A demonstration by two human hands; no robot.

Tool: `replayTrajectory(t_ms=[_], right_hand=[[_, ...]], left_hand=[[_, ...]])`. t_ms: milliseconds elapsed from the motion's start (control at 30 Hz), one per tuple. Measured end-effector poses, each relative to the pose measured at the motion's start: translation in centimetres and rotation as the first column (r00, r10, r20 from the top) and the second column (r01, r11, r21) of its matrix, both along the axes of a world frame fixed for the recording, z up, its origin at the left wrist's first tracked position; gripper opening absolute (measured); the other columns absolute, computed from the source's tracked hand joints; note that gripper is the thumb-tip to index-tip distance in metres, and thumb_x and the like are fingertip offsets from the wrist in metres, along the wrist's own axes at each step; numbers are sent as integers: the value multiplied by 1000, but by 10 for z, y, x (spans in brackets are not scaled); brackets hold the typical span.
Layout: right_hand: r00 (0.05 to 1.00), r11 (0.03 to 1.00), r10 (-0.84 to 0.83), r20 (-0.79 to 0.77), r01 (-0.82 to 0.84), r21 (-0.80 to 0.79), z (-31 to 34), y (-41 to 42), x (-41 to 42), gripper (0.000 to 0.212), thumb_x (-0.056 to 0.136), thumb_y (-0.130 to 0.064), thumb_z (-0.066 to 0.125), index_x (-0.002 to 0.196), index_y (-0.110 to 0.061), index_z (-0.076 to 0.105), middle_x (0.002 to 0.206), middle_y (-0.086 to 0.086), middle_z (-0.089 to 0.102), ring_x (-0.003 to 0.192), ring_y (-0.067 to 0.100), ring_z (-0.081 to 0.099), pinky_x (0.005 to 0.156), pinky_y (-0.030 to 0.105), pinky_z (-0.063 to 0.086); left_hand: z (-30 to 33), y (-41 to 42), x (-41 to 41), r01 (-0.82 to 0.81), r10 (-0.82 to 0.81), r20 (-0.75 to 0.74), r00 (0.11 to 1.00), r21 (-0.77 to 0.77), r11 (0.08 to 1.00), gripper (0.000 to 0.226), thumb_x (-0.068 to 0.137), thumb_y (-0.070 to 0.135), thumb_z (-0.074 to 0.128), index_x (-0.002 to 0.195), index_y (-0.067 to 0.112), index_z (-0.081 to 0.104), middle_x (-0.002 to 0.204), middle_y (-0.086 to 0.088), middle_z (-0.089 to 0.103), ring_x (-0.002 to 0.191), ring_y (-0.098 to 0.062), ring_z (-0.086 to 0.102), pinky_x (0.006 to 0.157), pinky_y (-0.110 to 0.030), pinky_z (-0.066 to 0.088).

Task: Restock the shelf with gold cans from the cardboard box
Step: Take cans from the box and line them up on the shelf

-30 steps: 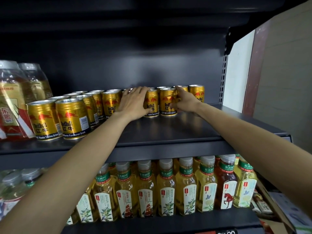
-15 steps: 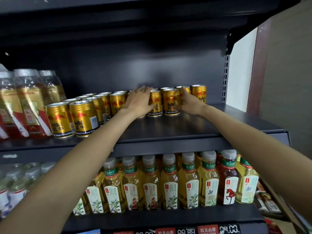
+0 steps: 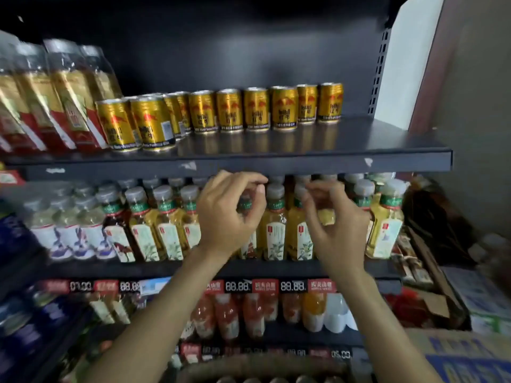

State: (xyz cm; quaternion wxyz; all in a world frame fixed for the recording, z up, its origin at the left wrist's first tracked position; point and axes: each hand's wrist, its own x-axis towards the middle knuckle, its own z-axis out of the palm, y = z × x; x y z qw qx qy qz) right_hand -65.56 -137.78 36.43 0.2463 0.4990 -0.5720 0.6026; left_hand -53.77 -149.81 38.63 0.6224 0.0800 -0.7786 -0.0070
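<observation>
Now that both hands have come off the row of gold cans (image 3: pixel 257 109) and dropped below the dark metal shelf (image 3: pixel 304 139), the cans stand aligned along its far edge. Left hand (image 3: pixel 231 214) and right hand (image 3: pixel 336 222) hang loosely curled, holding nothing, before the tea bottles (image 3: pixel 154 217). A printed cardboard box (image 3: pixel 467 357) sits near right; I judge another reach there comes next.

Tea bottles (image 3: pixel 276 228) w/ grey caps fill the row below. Price tags (image 3: pixel 237 286) run along that ledge's edge. Red-gold packs (image 3: pixel 55 100) lean at far left, upper level.
</observation>
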Motion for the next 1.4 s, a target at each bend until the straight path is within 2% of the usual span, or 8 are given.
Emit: replayTrajectory(t_ms=[133, 300, 467, 600, 767, 1067, 1233, 1400], right_hand=[[996, 940, 81, 28, -86, 331, -96, 24, 23, 16, 89, -19, 56, 102, -14, 63, 90, -3, 67, 76, 10, 63, 64, 24, 50], [956, 561, 161, 247, -295, 774, -212, 53, 43, 32, 83, -16, 61, 114, -22, 58, 107, 0, 64, 95, 21, 63, 72, 38, 52], [947, 291, 155, 282, -316, 903, -277, 71, 65, 37, 84, -17, 61, 120, -15, 56, 116, 7, 63, 102, 30, 60, 74, 42, 51], [966, 119, 139, 218, -235, 965, -307, 75, 83, 39, 86, -19, 56, 124, -17, 50, 125, 8, 55, 107, 32, 57, 72, 39, 51], [965, 41, 236, 112, -125, 991, -332, 64, 98, 47, 89, -20, 55, 134, -14, 44, 136, 9, 48, 128, 29, 41, 97, 37, 39], [881, -32, 453, -138, 171, 985, -352, 22, 112, 61, 86, -9, 53, 144, -20, 33, 142, 22, 31, 128, 39, 32, 103, 45, 33], [893, -117, 410, -186, 253, 960, -368, 10, 118, 52, 87, -16, 55, 137, -19, 40, 140, 19, 31, 129, 35, 30, 103, 41, 33], [948, -45, 306, -84, 103, 994, -337, 16, 111, 62, 76, -24, 72, 132, -16, 46, 138, 14, 37, 124, 33, 36, 102, 40, 36]], left_hand=[[-94, 21, 34, -30, -55, 270, 961, 300, 953, 21, 89, 29, 52, 95, 18, 69, 82, 13, 66, 79, 3, 56, 66, -16, 44], [-211, 46, 100, -367, -180, 674, 717, 583, 724, 19, 87, 27, 62, 107, 27, 64, 94, 18, 65, 85, 4, 59, 72, -14, 46], [-286, 70, 159, -560, -271, 720, 639, 677, 477, 26, 85, 18, 66, 111, 17, 64, 104, 9, 65, 97, -7, 61, 80, -17, 45], [-327, 84, 187, -622, -273, 763, 586, 640, 451, 28, 75, 29, 69, 103, 30, 64, 111, -5, 64, 103, -22, 62, 81, -33, 52], [-343, 92, 180, -704, -122, 911, 393, 384, 598, 43, 80, 39, 67, 120, 24, 57, 119, 1, 61, 112, -25, 53, 91, -37, 40], [-394, 72, 148, -784, -286, 940, 184, 316, 534, 77, 80, 52, 62, 142, 20, 29, 142, -7, 35, 137, -27, 26, 93, -39, 41], [-395, 67, 137, -816, -248, 951, 183, 288, 501, 64, 75, 46, 70, 126, 20, 43, 135, -4, 43, 129, -26, 35, 88, -39, 43], [-378, 56, 154, -726, -256, 898, 359, 441, 527, 66, 70, 51, 72, 127, 29, 48, 132, 0, 46, 124, -21, 42, 90, -34, 45]])
